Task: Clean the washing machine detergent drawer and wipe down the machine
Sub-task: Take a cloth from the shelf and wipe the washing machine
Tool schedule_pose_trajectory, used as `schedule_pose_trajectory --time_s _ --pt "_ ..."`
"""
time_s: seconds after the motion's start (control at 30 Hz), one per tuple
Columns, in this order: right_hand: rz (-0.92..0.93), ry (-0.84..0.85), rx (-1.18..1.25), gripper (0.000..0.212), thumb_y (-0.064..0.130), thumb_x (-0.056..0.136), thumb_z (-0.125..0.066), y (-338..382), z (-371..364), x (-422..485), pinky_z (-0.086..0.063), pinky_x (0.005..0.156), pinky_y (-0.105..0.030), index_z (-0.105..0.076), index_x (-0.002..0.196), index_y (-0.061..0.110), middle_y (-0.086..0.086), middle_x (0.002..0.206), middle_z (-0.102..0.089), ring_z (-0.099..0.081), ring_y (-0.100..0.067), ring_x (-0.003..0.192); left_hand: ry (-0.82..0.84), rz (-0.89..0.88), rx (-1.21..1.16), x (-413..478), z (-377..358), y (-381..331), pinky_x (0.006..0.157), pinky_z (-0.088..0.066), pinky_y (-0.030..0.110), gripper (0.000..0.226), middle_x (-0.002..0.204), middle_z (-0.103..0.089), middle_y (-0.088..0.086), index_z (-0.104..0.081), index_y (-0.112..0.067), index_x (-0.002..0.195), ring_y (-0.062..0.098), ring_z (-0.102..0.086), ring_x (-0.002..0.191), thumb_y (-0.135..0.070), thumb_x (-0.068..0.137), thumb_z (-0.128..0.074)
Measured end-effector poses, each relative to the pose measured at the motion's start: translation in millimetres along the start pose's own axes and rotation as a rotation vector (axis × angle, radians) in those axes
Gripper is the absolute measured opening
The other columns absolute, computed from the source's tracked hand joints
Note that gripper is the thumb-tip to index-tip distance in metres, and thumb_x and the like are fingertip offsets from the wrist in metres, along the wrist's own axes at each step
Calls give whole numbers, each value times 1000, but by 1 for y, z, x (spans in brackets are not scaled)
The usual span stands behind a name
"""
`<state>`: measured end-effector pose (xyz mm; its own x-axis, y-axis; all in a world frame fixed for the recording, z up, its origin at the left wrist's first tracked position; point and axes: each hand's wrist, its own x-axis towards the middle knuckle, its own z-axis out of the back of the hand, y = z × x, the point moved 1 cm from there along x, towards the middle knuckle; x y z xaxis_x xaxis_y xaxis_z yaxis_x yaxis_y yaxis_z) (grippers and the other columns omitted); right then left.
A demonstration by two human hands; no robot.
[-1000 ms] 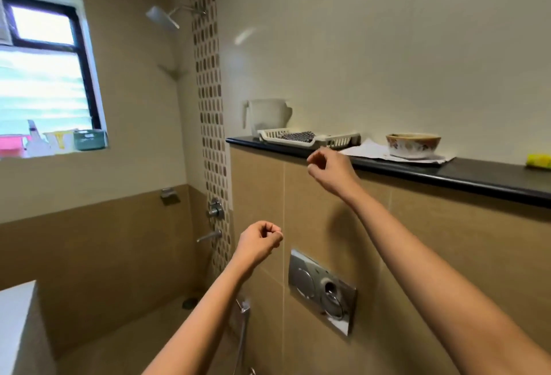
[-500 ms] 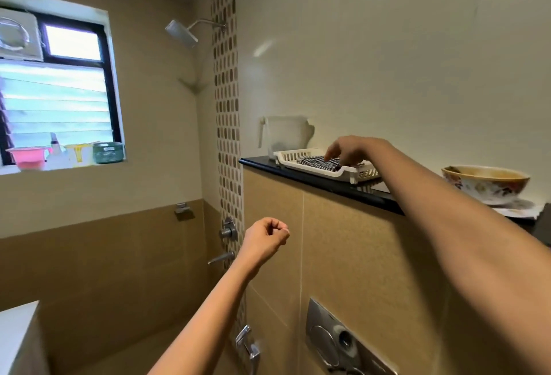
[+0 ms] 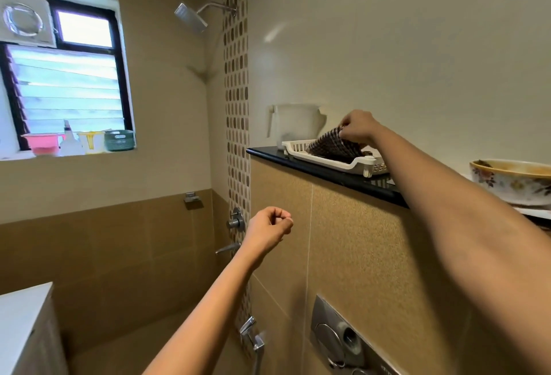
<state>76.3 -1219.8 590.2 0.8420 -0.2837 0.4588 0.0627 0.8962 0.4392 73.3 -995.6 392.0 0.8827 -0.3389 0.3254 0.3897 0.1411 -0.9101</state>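
Cloth (image 3: pixel 334 146), R hand (image 3: pixel 359 128) pinching, in tray (image 3: pixel 328 162)

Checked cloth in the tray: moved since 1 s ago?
Yes. The checked cloth lay flat in the white tray; now the right hand pinches its edge and has lifted that end above the tray rim, the rest still inside.

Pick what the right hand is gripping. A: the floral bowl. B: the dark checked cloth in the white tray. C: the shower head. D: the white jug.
B: the right hand pinches the dark checked cloth, one edge raised out of the white tray on the black ledge.
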Motion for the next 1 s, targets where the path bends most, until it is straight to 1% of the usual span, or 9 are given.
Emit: schedule_pose_trajectory --time_s 0.13,0.23,0.33,0.47,0.6,0.73,0.83,0.9,1.0 --pt "-84 -326 324 25 7 86 -52 26 11 5 -54 84 -47 -67 103 -4 -22 107 -65 -63 -35 95 -38 8 -14 -8 17 -3 67 -52 17 7 85 -66 0 -61 -20 96 11 -64 81 -15 91 -62" --pt "0 -332 515 21 12 83 -55 65 13 -3 -55 81 -45 -67 91 -3 -20 98 -68 -64 -32 92 -96 15 -28 -18 38 -5 60 -49 16 7 82 -66 1 -63 -17 97 7 -62 71 -14 91 -62" --pt "48 -165 733 15 16 81 -60 109 -1 -25 -45 63 -32 -58 67 13 -6 76 -60 -59 -20 72 -218 14 -72 -35 63 -7 60 -50 18 9 80 -66 2 -65 -12 99 8 -63 70 -13 92 -61" --pt "57 192 956 19 7 88 -60 157 -57 -71 -42 53 -19 -56 70 13 1 65 -55 -54 -5 50 -385 23 -122 -61 104 8 71 -52 32 9 80 -69 2 -68 -17 90 16 -64 78 -24 90 -63" --pt "17 467 880 12 11 83 -67 193 -145 -124 -44 55 -24 -62 74 6 -7 68 -59 -56 -14 55 -773 151 -192 -114 145 27 76 -48 37 26 79 -66 1 -61 -15 89 19 -60 79 -37 95 -51" --pt "83 697 695 35 24 77 -76 235 -220 -190 -45 59 -30 -69 91 -7 -12 64 -61 -55 -21 57 -1118 307 -27 -189 192 49 72 -33 31 30 94 -57 5 -48 -16 90 25 -54 89 -46 94 -48" --pt "25 829 697 20 19 79 -76 267 -263 -251 -36 38 -14 -67 84 2 -1 47 -53 -46 -7 33 -902 264 -156 -238 228 63 76 -48 33 36 89 -61 -2 -51 -22 91 17 -59 87 -58 90 -52" --pt "-57 882 756 19 16 78 -77 288 -291 -289 -37 36 -14 -65 85 2 -2 54 -57 -50 -6 38 -689 306 -256 -273 248 65 73 -51 25 37 97 -62 -1 -51 -20 100 12 -60 89 -54 86 -58" --pt "-169 960 845 29 18 73 -82 325 -327 -342 -49 48 -23 -65 86 -1 -10 70 -65 -62 -15 57 -535 399 -48 -326 282 73 78 -48 21 51 108 -61 -2 -51 -16 116 6 -59 95 -39 78 -76"
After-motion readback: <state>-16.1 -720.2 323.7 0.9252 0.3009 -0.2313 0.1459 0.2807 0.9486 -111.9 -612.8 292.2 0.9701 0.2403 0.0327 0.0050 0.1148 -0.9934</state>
